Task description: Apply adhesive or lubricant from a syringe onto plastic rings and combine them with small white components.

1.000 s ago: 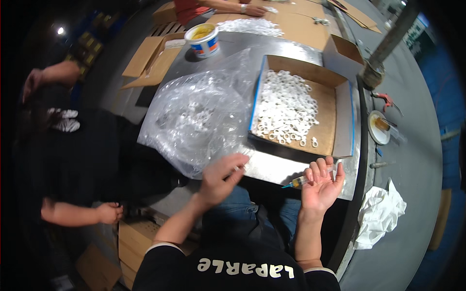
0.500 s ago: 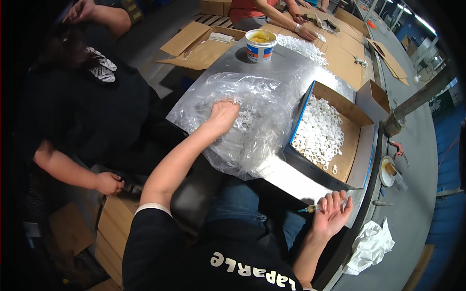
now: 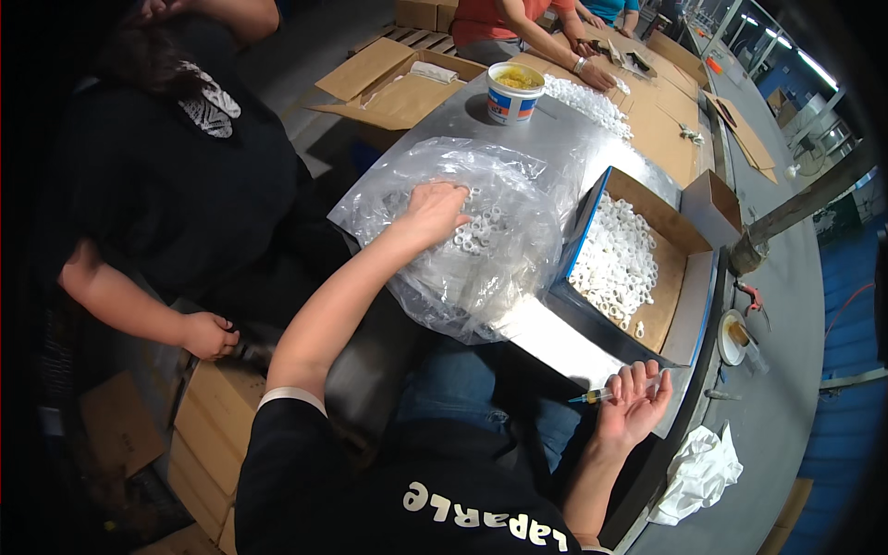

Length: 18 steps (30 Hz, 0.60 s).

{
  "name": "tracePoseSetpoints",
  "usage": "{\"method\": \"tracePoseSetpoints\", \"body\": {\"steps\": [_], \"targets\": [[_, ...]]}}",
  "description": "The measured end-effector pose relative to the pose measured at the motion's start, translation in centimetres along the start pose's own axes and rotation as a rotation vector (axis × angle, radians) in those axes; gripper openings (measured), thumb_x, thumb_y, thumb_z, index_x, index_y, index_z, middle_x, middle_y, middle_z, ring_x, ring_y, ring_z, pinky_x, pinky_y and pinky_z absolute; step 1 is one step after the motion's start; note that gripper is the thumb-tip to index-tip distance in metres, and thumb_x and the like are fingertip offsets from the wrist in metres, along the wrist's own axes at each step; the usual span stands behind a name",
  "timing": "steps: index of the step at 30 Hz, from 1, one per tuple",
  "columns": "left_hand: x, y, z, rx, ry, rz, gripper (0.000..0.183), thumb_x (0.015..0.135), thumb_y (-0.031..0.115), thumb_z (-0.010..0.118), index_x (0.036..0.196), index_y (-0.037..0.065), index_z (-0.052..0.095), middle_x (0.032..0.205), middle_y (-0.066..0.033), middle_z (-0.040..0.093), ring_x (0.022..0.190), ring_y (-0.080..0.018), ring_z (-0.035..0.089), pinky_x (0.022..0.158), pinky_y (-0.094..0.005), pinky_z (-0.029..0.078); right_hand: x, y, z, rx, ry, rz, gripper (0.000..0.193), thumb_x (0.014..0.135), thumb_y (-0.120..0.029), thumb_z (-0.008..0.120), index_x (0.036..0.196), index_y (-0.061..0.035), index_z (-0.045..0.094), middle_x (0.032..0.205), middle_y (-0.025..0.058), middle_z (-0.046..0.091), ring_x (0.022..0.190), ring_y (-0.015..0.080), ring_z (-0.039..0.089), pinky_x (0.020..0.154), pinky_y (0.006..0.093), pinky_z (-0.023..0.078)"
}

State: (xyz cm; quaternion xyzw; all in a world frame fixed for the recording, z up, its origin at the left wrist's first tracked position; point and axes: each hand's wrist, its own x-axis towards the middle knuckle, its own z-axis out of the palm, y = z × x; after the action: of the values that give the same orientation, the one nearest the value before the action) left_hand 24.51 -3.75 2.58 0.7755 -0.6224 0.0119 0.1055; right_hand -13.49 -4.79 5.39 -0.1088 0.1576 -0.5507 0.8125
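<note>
My left hand (image 3: 435, 215) reaches down onto small white ring-shaped parts (image 3: 476, 233) lying in a clear plastic bag (image 3: 425, 289). Its thumb stands apart, while the fingertips are turned down out of sight, so I cannot tell whether it holds any. Palm up near the table's front edge, my right hand (image 3: 631, 412) is closed around a slim syringe (image 3: 599, 395) with yellowish contents and a blue tip pointing left. Just beyond that hand, a shallow blue-edged cardboard box (image 3: 680, 305) holds a heap of similar white rings (image 3: 615, 254).
A white tub (image 3: 514, 92) with yellow material stands behind the bag. At right are a crumpled white cloth (image 3: 698, 472), a small dish (image 3: 733, 338) and a post (image 3: 805, 208). A co-worker (image 3: 185, 185) sits at left; others work at the far end beside an open carton (image 3: 398, 83).
My left hand has shifted slightly over the rings, its thumb now showing apart. My right hand keeps the syringe. The whole view has turned a little.
</note>
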Motion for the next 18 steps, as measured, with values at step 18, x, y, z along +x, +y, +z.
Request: {"method": "tracePoseSetpoints", "body": {"steps": [18], "targets": [[15.8, 4.4, 2.7, -0.65, -0.021, -0.182, 0.053, 0.08, 0.039, 0.059, 0.114, -0.002, 0.051, 0.115, -0.0249, 0.055, 0.107, -0.0378, 0.053, 0.092, -0.0412, 0.041, 1.6, -1.3, -2.2, 0.005, 0.082, -0.059, 0.027, 0.094, -0.029, 0.041, 0.079, -0.0066, 0.045, 0.055, 0.0001, 0.033, 0.042, 0.0105, 0.028, 0.041, 0.0263, 0.027]]}}
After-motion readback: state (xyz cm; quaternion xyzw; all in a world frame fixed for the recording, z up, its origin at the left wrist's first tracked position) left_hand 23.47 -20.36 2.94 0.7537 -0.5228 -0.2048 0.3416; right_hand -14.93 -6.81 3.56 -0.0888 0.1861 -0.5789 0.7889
